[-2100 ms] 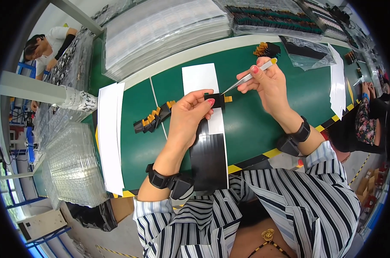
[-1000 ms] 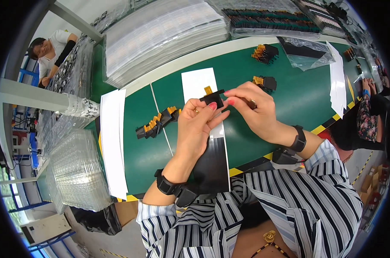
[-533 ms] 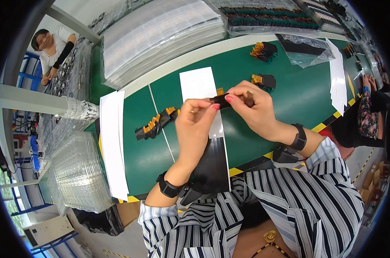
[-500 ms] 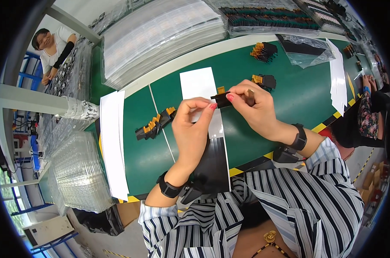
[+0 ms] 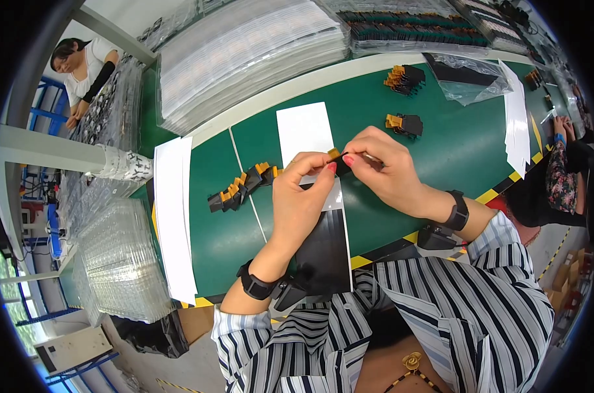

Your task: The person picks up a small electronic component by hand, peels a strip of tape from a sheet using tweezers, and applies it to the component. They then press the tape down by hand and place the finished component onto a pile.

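Between the fingertips of both hands is a small flat black piece with an amber tab [image 5: 341, 162], seen nearly edge-on. My left hand [image 5: 297, 200] pinches its left end, thumb and forefinger together. My right hand [image 5: 392, 171] pinches the other end; its remaining fingers are curled and partly hidden. Beneath the hands lie a white sheet [image 5: 305, 126] and a glossy black sheet [image 5: 324, 252]. Left of my left hand, several similar black-and-amber pieces [image 5: 234, 190] lie in an overlapping row. Beyond my right hand sit a small stack of them [image 5: 405, 124] and a larger one [image 5: 403, 79].
Stacked clear trays [image 5: 251, 59] stand along the back of the green table [image 5: 375, 226]. White paper strips lie at left [image 5: 172, 223] and right [image 5: 516, 118]. A clear bag with a black sheet [image 5: 467, 75] is at back right. Co-workers sit at far left [image 5: 90, 72] and right [image 5: 552, 170].
The black piece has tilted from showing its face to nearly edge-on and sits slightly lower. My left hand has shifted a little right; both hands keep their pinch.
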A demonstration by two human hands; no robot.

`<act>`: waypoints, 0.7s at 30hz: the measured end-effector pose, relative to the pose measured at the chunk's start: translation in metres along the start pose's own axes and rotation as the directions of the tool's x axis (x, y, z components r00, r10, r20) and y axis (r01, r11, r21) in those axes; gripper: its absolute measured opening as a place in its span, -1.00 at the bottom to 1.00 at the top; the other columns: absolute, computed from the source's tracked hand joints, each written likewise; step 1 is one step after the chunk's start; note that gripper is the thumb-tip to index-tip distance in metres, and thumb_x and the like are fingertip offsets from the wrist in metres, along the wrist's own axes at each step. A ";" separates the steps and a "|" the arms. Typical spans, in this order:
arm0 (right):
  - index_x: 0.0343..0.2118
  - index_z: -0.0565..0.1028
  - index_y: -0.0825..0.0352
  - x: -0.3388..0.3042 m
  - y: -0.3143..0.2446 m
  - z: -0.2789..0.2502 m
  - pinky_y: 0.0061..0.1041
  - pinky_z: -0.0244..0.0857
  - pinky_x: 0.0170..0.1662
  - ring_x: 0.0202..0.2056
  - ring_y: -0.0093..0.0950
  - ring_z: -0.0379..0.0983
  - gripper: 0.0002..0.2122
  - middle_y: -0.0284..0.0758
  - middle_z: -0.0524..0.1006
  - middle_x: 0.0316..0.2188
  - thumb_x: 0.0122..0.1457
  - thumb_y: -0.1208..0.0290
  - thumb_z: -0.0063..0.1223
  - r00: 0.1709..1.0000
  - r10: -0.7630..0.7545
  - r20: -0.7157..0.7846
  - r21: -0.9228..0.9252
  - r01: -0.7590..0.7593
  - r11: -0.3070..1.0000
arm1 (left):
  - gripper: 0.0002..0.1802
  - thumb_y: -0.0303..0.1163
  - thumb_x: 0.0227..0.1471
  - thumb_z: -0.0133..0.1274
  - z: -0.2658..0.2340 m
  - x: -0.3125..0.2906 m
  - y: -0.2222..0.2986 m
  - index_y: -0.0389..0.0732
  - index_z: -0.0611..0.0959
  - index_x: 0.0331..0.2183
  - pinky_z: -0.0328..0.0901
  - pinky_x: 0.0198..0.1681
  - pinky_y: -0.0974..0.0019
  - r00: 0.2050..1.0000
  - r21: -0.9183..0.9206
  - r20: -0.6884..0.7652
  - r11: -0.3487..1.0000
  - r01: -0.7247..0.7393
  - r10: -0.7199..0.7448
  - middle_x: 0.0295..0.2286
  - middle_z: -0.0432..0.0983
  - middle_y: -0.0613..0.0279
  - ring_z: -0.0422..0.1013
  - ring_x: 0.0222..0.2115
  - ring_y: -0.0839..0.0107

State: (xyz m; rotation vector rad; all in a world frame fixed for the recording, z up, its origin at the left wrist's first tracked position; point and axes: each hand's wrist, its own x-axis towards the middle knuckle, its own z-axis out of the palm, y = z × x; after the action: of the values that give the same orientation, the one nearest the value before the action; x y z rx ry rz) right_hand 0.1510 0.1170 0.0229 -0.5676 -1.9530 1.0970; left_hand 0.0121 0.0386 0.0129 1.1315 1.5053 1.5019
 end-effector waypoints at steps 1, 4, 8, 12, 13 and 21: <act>-0.45 0.42 0.43 0.000 0.000 -0.002 -0.72 0.03 -0.60 -0.60 -0.70 0.17 -0.95 -0.39 0.35 -0.56 -0.03 0.63 0.00 1.000 0.004 -0.005 -0.006 -0.004 1.000 | -0.88 -0.52 -0.15 0.06 0.001 0.000 0.000 -0.30 0.56 -0.43 0.19 -0.33 0.54 1.000 -0.005 0.008 1.000 0.001 0.000 -0.49 0.42 0.28 0.29 -0.44 0.58; -0.46 0.42 0.45 0.001 0.001 -0.011 -0.67 0.10 -0.54 -0.57 -0.62 0.22 -0.96 -0.33 0.36 -0.56 -0.01 0.63 -0.04 0.996 -0.077 0.039 -0.184 0.083 0.979 | -0.82 -0.52 -0.09 0.01 0.005 -0.002 0.002 -0.32 0.51 -0.34 0.18 -0.34 0.58 0.972 -0.075 0.135 0.976 0.206 -0.194 -0.48 0.41 0.31 0.28 -0.45 0.64; -0.45 0.42 0.46 0.018 0.024 -0.066 -0.65 0.16 -0.47 -0.53 -0.56 0.27 -0.95 -0.31 0.38 -0.54 0.02 0.61 -0.07 0.977 -0.198 -0.084 -0.401 0.149 0.904 | -0.73 -0.54 -0.06 -0.04 0.003 -0.002 0.003 -0.31 0.43 -0.22 0.19 -0.35 0.60 0.983 -0.116 0.124 0.982 0.148 -0.134 -0.47 0.40 0.33 0.29 -0.44 0.65; -0.39 0.43 0.44 0.010 0.044 -0.092 -0.67 0.17 -0.43 -0.51 -0.55 0.29 -0.90 -0.32 0.41 -0.49 0.01 0.57 -0.05 0.992 0.069 -0.102 -0.462 -0.109 0.880 | -0.68 -0.56 -0.05 -0.07 0.002 -0.001 -0.001 -0.28 0.38 -0.16 0.19 -0.35 0.58 0.975 -0.094 0.155 0.980 0.176 -0.160 -0.46 0.40 0.32 0.29 -0.44 0.64; -0.37 0.44 0.42 0.007 0.047 -0.094 -0.68 0.17 -0.43 -0.50 -0.56 0.29 -0.89 -0.32 0.41 -0.46 0.00 0.56 -0.03 0.991 0.077 -0.110 -0.467 -0.120 0.876 | -0.68 -0.56 -0.05 -0.07 0.004 0.000 -0.001 -0.28 0.38 -0.16 0.19 -0.35 0.58 0.974 -0.099 0.163 0.979 0.177 -0.159 -0.46 0.40 0.32 0.29 -0.44 0.64; -0.29 0.44 0.37 0.000 0.038 -0.083 -0.68 0.16 -0.47 -0.52 -0.59 0.28 -0.81 -0.32 0.40 -0.36 -0.01 0.50 0.03 0.999 0.050 -0.010 -0.571 -0.047 0.820 | -0.72 -0.57 -0.03 -0.10 0.001 -0.001 -0.004 -0.28 0.40 -0.18 0.18 -0.33 0.59 0.980 -0.107 0.102 0.978 0.181 -0.170 -0.47 0.39 0.34 0.30 -0.43 0.65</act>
State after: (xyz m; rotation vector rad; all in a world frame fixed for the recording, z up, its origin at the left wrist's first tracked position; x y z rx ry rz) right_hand 0.2193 0.1775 0.0151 -0.9362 -2.2853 0.5137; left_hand 0.0132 0.0380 0.0091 0.9609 1.3982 1.3787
